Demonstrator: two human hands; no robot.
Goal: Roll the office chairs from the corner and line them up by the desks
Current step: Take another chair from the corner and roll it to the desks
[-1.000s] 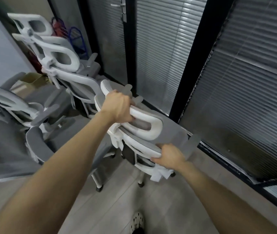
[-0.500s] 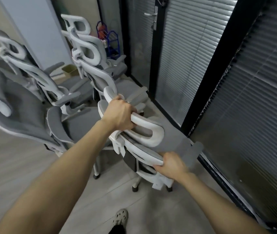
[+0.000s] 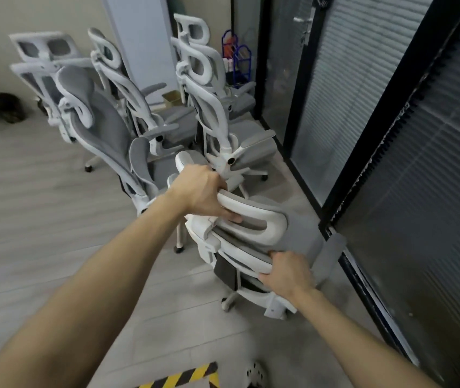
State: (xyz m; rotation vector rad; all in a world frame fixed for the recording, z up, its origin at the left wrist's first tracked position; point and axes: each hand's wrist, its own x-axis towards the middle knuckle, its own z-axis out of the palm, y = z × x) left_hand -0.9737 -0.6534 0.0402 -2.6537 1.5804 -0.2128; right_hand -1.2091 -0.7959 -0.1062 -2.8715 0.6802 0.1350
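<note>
A white office chair with grey mesh [image 3: 254,228] stands right in front of me, its back towards me. My left hand [image 3: 201,191] grips the top of its white headrest loop. Lower down, my right hand [image 3: 287,273] grips the upper rim of the backrest. Several more white and grey chairs [image 3: 102,130] are bunched together behind it in the corner, the nearest of them [image 3: 217,113] almost touching the headrest I hold. The held chair's seat is hidden by its back, and no desks are in view.
A glass partition with blinds and black frames [image 3: 391,135] runs close along the right. A blue wire rack [image 3: 237,63] and a cardboard box [image 3: 171,98] sit in the far corner. A dark bin [image 3: 4,107] is at far left. Yellow-black hazard tape [image 3: 184,376] marks the floor by my shoe [image 3: 255,373].
The held chair has rolled back away from the corner cluster with both hands still on it. My view has swung left, and more of the chairs and floor are in sight.
</note>
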